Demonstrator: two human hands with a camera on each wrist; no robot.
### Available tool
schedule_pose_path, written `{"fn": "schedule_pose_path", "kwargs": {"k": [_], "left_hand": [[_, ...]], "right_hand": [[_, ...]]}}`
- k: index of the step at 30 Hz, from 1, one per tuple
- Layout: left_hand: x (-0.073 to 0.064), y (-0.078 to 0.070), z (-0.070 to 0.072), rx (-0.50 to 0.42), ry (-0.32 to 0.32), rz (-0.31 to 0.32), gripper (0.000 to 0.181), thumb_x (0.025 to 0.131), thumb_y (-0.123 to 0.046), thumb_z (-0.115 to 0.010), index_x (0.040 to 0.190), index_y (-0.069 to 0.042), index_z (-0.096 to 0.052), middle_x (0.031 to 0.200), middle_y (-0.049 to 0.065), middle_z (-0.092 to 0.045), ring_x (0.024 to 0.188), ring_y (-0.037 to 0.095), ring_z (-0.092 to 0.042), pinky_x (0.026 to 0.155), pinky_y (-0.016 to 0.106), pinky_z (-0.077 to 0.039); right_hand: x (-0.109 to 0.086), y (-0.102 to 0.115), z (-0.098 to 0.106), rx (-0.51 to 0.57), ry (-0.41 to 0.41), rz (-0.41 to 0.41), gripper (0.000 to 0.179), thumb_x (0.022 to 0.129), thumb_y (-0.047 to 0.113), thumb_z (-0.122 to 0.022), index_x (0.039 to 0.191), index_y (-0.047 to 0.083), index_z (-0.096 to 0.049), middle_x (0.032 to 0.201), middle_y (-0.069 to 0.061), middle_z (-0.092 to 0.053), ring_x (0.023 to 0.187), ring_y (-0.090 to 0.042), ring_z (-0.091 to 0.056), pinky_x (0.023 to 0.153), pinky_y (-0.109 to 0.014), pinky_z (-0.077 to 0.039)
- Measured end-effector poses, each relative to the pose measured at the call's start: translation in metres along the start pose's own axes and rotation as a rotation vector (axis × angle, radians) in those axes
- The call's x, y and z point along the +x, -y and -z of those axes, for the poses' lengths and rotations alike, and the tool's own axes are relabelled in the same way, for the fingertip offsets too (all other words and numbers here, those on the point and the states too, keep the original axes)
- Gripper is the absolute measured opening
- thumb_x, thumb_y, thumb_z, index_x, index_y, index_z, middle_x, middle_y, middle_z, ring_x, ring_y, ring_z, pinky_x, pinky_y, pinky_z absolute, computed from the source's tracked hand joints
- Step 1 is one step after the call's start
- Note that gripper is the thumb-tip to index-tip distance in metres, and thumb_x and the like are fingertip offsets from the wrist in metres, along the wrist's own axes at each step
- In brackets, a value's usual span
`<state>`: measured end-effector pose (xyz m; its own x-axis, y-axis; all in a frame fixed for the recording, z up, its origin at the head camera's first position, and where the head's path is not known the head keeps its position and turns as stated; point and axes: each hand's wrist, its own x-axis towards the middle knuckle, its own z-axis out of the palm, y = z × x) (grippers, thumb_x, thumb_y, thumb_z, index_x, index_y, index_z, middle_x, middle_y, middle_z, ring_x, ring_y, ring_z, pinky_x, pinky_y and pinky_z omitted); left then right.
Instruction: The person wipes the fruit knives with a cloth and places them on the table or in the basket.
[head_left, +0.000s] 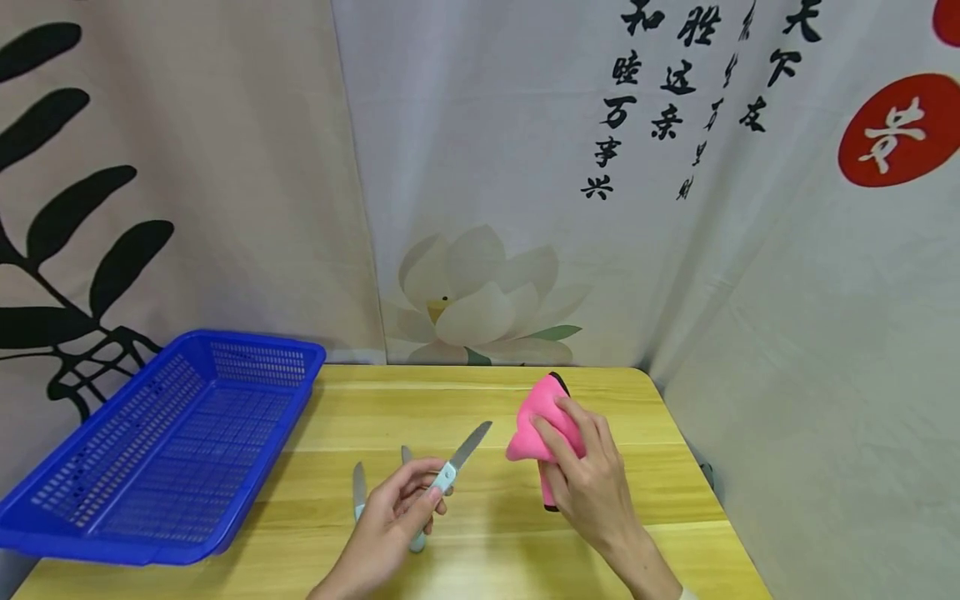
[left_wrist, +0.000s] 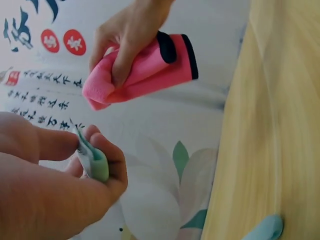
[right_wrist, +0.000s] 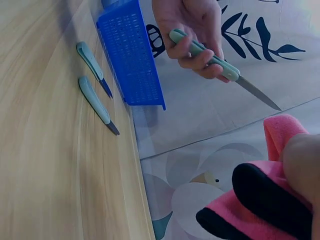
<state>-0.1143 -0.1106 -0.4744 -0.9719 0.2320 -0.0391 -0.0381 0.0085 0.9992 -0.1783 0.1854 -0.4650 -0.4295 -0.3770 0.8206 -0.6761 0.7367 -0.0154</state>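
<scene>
My left hand (head_left: 393, 512) grips a folding knife (head_left: 446, 477) by its pale green handle, with the blade out and pointing up and to the right. To its right, a pink cloth (head_left: 534, 421) with black edging is bunched in my right hand (head_left: 592, 471), held above the table. In the right wrist view the blade tip is near the cloth, apart from it. Two more knives with pale green handles lie on the table: one knife (right_wrist: 90, 61) beside another knife (right_wrist: 94, 100). In the head view my left hand partly covers them.
A blue plastic basket (head_left: 258, 340) with perforated walls stands at the left of the wooden table (head_left: 480, 400). Behind the table hangs a curtain (head_left: 480, 150) with a printed flower and writing; another stretch of fabric (head_left: 810, 350) borders the right side.
</scene>
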Motion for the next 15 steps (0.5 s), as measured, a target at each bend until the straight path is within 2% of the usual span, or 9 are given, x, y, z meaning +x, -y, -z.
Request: {"fn": "schedule_pose_path", "kwargs": {"k": [4,6,8,11,15], "left_hand": [[0.001,-0.002,-0.001,-0.19,0.041,0.075,0.049,0.119,-0.025,-0.059,0.16,0.0,-0.048,0.127,0.006,-0.068,0.104,0.014,-0.067,0.082,0.022,-0.06],[0.002,-0.002,-0.001,-0.282,0.058,0.101,0.052,0.119,-0.025,-0.058,0.162,0.0,-0.046,0.129,0.005,-0.067,0.104,0.012,-0.065,0.081,0.02,-0.059],[0.002,-0.001,-0.002,-0.352,0.075,0.118,0.052,0.119,-0.026,-0.058,0.162,0.0,-0.045,0.13,0.003,-0.065,0.103,0.008,-0.064,0.08,0.018,-0.058],[0.003,0.001,-0.001,-0.414,0.1,0.128,0.049,0.118,-0.022,-0.058,0.161,-0.002,-0.046,0.132,0.001,-0.064,0.103,0.006,-0.064,0.08,0.017,-0.057],[0.004,0.002,-0.002,-0.432,0.127,0.138,0.049,0.118,-0.018,-0.059,0.162,-0.002,-0.044,0.132,-0.002,-0.064,0.106,0.006,-0.062,0.081,0.016,-0.056]], "right_hand": [[0.001,0.005,0.001,0.047,-0.017,0.001,0.035,0.11,0.017,-0.056,0.137,0.012,-0.078,0.147,-0.026,-0.067,0.115,-0.04,-0.064,0.079,-0.051,-0.064],[0.002,0.008,0.001,0.063,-0.045,0.021,0.035,0.109,0.015,-0.057,0.136,0.011,-0.079,0.145,-0.026,-0.068,0.113,-0.04,-0.065,0.079,-0.05,-0.064],[0.004,0.011,0.001,0.068,-0.061,0.037,0.036,0.112,0.017,-0.052,0.136,0.012,-0.079,0.145,-0.026,-0.068,0.112,-0.039,-0.065,0.079,-0.048,-0.063],[0.007,0.014,0.001,0.077,-0.093,0.07,0.038,0.116,0.019,-0.049,0.135,0.011,-0.08,0.143,-0.026,-0.069,0.11,-0.038,-0.066,0.079,-0.046,-0.062],[0.01,0.019,0.002,0.084,-0.104,0.1,0.036,0.118,0.023,-0.05,0.134,0.011,-0.08,0.142,-0.025,-0.07,0.111,-0.037,-0.066,0.081,-0.044,-0.061]]}}
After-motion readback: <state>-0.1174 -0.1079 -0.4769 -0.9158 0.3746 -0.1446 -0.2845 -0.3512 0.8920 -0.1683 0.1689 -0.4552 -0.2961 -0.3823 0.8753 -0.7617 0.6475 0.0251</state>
